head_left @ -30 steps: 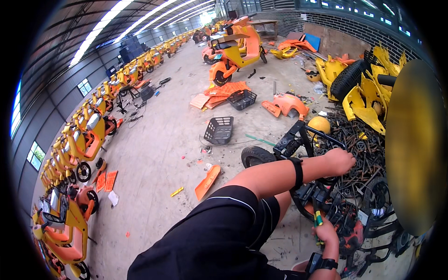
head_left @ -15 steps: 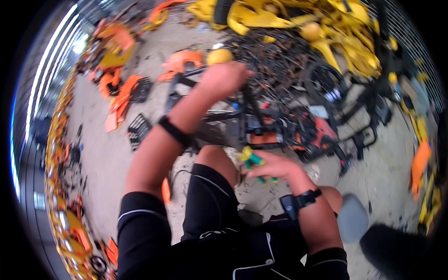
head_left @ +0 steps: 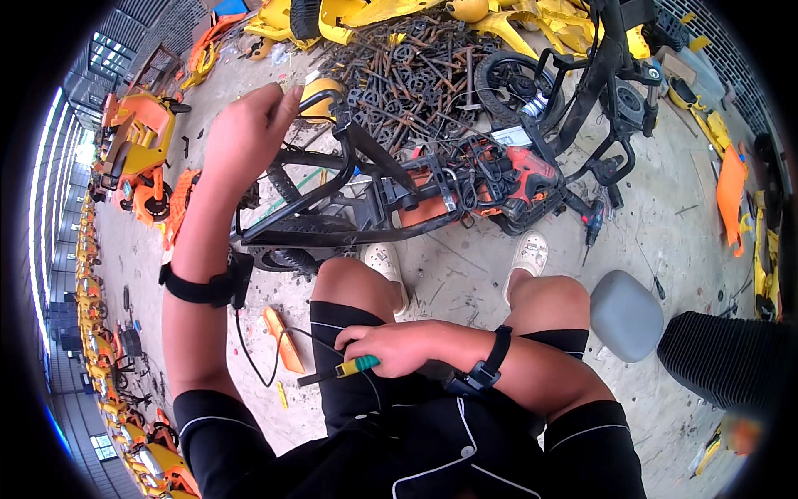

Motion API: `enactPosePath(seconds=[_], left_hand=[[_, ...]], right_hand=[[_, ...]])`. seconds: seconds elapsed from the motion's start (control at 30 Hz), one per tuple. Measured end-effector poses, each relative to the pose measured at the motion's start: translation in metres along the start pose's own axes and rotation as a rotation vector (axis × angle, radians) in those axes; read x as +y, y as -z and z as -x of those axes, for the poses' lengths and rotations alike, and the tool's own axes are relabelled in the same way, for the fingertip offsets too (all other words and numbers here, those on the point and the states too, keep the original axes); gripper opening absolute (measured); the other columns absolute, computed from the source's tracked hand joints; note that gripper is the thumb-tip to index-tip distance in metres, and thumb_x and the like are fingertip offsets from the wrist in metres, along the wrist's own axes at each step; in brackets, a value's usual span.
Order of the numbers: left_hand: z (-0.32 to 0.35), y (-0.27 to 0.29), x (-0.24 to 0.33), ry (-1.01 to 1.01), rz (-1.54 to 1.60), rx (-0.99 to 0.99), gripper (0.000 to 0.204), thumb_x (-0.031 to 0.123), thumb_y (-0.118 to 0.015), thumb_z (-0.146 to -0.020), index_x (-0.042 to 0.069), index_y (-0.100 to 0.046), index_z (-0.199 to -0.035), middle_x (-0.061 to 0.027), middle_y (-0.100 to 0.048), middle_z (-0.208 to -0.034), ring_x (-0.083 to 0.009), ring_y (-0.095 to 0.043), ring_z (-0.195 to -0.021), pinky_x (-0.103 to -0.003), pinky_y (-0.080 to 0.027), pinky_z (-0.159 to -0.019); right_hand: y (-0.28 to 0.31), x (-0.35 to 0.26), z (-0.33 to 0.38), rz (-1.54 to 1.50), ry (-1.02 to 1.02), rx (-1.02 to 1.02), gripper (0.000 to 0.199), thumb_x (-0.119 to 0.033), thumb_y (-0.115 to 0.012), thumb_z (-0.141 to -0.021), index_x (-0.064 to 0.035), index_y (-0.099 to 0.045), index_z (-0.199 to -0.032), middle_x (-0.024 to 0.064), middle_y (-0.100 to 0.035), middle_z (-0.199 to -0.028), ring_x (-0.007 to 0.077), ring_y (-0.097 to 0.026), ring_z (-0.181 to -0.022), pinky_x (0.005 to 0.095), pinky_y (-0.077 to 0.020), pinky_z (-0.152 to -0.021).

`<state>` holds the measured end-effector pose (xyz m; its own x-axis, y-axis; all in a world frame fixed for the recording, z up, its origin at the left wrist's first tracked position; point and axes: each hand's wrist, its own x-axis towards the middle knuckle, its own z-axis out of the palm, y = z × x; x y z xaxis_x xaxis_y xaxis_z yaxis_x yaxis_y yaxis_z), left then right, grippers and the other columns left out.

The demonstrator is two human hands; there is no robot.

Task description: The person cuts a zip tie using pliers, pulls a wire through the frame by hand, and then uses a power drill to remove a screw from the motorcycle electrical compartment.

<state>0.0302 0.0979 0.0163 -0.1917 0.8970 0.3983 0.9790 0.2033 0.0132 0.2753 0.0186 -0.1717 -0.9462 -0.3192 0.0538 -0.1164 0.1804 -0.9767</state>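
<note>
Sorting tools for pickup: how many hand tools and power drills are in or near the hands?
Green-and-yellow-handled hand tool, held in the right hand: 1
Red power drill, on the black frame: 1
Dark drill, on the floor: 1
Total: 3

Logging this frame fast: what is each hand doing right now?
Left hand: raised, fingers loosely curled, holding nothing, near the black bike frame.
Right hand: closed on a green and yellow handled tool.

Single head-worn fisheye view, looking steeply down from close above lap, knees, concrete floor (head_left: 665, 241).
</note>
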Motion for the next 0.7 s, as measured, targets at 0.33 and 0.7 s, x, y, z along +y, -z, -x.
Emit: enactPosePath(seconds=[0.33, 0.7], left_hand=[[0.023, 0.018, 0.015, 0.095, 0.156, -0.069, 0.044, 0.041, -0.063, -0.100, 0.003, -0.061, -0.079, -0.0119, -0.053, -0.061, -0.0296, -0.047, -0.054, -0.041, -0.041, -0.054], [0.037, 0.017, 0.066, 0.000, 0.475, -0.110, 0.044, 0.033, -0.065, -0.101, -0.002, -0.057, -0.077, -0.0053, -0.045, -0.060, -0.0156, -0.038, -0.058, -0.035, -0.036, -0.054]], right_hand=[[-0.010, 0.008, 0.012, -0.059, -0.108, 0.114, 0.028, -0.014, -0.063, -0.085, -0.0057, -0.065, -0.112, 0.0176, -0.072, -0.098, 0.0368, -0.069, -0.095, 0.0451, -0.0530, -0.081], [-0.015, -0.001, 0.026, -0.156, -0.107, 0.051, 0.030, -0.017, -0.072, -0.081, -0.0015, -0.069, -0.107, 0.0135, -0.072, -0.082, 0.0230, -0.070, -0.066, 0.0364, -0.0565, -0.057]])
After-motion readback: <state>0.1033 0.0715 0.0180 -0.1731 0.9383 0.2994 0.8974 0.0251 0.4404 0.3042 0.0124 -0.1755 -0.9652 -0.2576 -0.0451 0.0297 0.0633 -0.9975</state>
